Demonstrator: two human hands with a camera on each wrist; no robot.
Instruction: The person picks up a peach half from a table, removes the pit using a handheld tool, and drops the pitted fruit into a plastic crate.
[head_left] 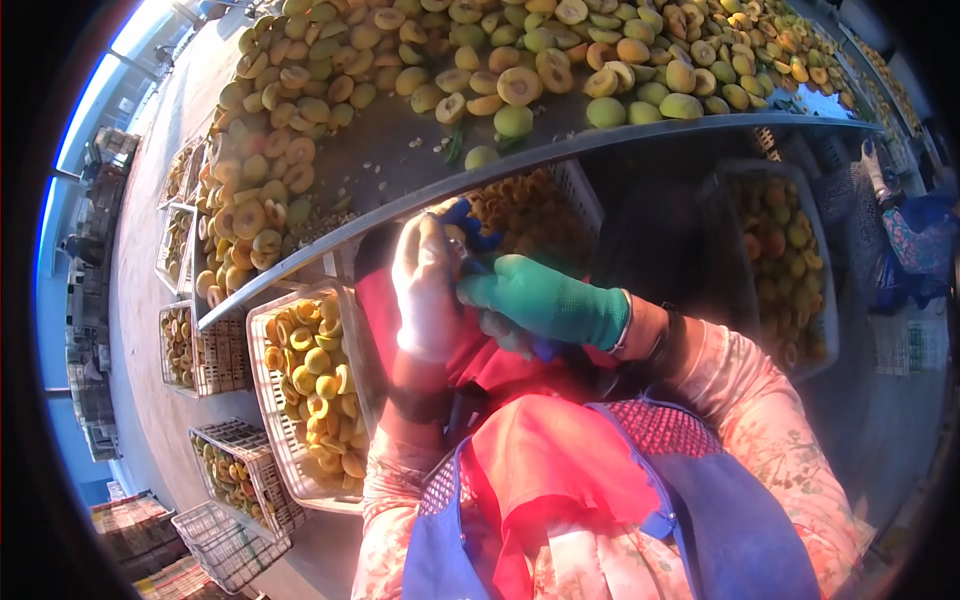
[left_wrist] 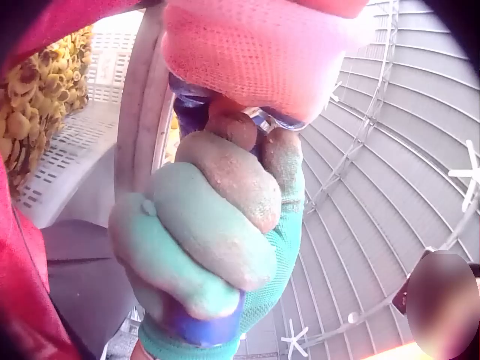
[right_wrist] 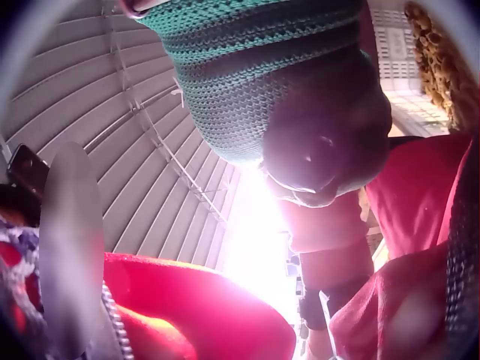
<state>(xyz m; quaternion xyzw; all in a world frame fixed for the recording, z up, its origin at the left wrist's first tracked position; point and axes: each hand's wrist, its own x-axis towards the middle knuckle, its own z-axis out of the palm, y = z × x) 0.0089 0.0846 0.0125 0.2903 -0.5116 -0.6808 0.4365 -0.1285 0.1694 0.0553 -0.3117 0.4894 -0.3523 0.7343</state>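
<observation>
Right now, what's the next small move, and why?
I'd ease the green-gloved right hand slightly away from the white-gloved left hand: its curled fingers grip a blue object, the gloves meet closely, and whatever lies between them is hidden.

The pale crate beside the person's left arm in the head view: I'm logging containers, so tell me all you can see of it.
The crate is pale, plastic-looking and roughly rectangular, with an open top. It sits upright, below the level of the metal table edge. Yellow and greenish fruit halves fill much of it, lying every way up, some showing hollowed cut faces. The patterned left sleeve overlaps its near side; whether they touch, I cannot tell. Its base is hidden.
</observation>
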